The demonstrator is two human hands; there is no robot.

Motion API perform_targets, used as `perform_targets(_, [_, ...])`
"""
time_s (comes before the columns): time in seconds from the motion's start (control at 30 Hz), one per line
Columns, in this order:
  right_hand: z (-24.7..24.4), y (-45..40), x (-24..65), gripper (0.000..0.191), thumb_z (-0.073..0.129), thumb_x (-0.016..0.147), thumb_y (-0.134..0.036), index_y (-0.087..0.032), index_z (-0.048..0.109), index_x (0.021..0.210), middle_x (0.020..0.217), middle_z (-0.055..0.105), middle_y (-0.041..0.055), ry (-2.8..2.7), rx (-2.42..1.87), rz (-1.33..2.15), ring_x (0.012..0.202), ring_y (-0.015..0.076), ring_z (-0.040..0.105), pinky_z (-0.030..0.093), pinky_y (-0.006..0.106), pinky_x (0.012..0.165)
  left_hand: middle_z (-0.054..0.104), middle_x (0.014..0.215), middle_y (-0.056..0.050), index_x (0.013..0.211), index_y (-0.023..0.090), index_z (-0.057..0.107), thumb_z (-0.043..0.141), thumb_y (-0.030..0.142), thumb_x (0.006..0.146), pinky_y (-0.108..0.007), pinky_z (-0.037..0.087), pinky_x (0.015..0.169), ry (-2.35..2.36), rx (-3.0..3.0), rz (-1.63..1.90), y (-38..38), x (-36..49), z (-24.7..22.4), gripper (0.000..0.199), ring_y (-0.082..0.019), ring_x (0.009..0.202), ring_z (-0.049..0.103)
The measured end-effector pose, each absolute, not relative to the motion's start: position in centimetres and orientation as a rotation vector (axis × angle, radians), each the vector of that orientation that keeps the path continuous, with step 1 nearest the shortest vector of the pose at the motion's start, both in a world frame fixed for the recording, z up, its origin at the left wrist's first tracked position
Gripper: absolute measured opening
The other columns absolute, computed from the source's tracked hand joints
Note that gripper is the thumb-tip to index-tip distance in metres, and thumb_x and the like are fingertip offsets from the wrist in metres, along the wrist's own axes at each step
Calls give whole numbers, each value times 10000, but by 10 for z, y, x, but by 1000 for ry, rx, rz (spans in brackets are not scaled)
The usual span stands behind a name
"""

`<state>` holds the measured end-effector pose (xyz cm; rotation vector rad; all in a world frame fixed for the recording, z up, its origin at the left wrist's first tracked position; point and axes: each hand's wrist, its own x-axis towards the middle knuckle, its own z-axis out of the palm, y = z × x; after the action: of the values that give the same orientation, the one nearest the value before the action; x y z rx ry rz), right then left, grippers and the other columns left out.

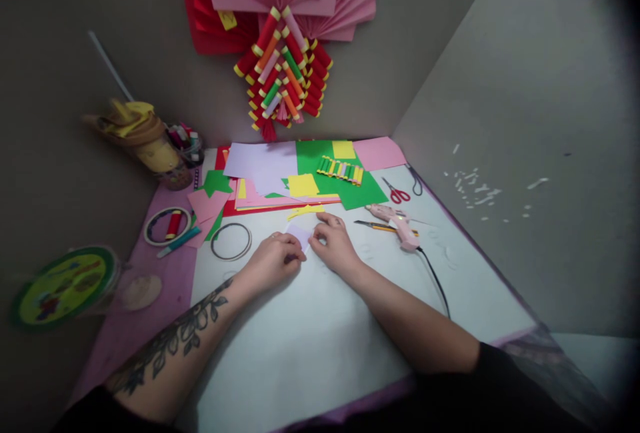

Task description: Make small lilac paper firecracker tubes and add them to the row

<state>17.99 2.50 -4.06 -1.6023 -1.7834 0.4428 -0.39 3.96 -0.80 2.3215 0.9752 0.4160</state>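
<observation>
A small piece of lilac paper (301, 234) lies between my two hands on the white table sheet. My left hand (277, 254) pinches its lower left side, with the fingers curled. On the right side, my right hand (334, 239) holds the paper's edge between thumb and fingers. The near edge of the paper looks folded or rolled, though my fingertips hide part of it. Just beyond the hands are thin yellow paper strips (306, 211). A roll of tape (231, 241) lies left of my left hand.
Right of my hands lie a pink glue gun (403, 227) with a black cord, a craft knife (373, 225) and red scissors (396, 191). Coloured paper sheets (260, 163) and a row of small paper rolls (340, 171) lie behind. A cup (157, 146) stands at left.
</observation>
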Motion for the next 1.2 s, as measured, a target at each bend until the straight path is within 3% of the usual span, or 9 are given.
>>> perform_targets(0.1, [-42, 25, 179, 54, 590, 697, -180, -208, 593, 652, 1147, 548, 97, -1807, -1600, 420, 1148, 255, 440, 363, 427, 969, 672, 921, -29, 811, 216, 714, 562, 127, 708, -330, 429, 854, 985, 2324, 402, 39, -4, -6, 204, -195, 866, 567])
perform_targets(0.27, [-39, 24, 180, 52, 587, 693, -176, -203, 608, 654, 1157, 547, 105, -1813, -1607, 411, 1154, 256, 452, 365, 420, 972, 655, 958, -46, 1064, 222, 658, 549, 129, 742, -332, 424, 845, 940, 2423, 397, 37, -5, -2, 352, -202, 883, 545])
perform_targets(0.4, [-34, 24, 185, 80, 571, 719, -192, -189, 643, 685, 1220, 523, 121, -1776, -1584, 453, 1155, 251, 474, 371, 401, 977, 627, 930, -58, 957, 243, 706, 459, 189, 857, -316, 422, 808, 851, 2542, 372, 36, -7, -1, 272, -188, 857, 528])
perform_targets(0.5, [-32, 27, 190, 105, 564, 727, -203, -190, 668, 731, 1239, 520, 124, -1735, -1572, 480, 1147, 250, 492, 375, 403, 975, 616, 931, -65, 989, 246, 699, 424, 218, 892, -312, 420, 789, 844, 2567, 384, 35, -7, -2, 293, -184, 853, 521])
perform_targets(1.2, [-47, 40, 191, 71, 595, 693, -170, -207, 639, 651, 1048, 608, 88, -1744, -1593, 366, 1063, 240, 514, 384, 407, 928, 614, 919, -66, 981, 239, 701, 430, 173, 879, -311, 421, 773, 838, 2554, 393, 37, -7, -4, 298, -181, 840, 515])
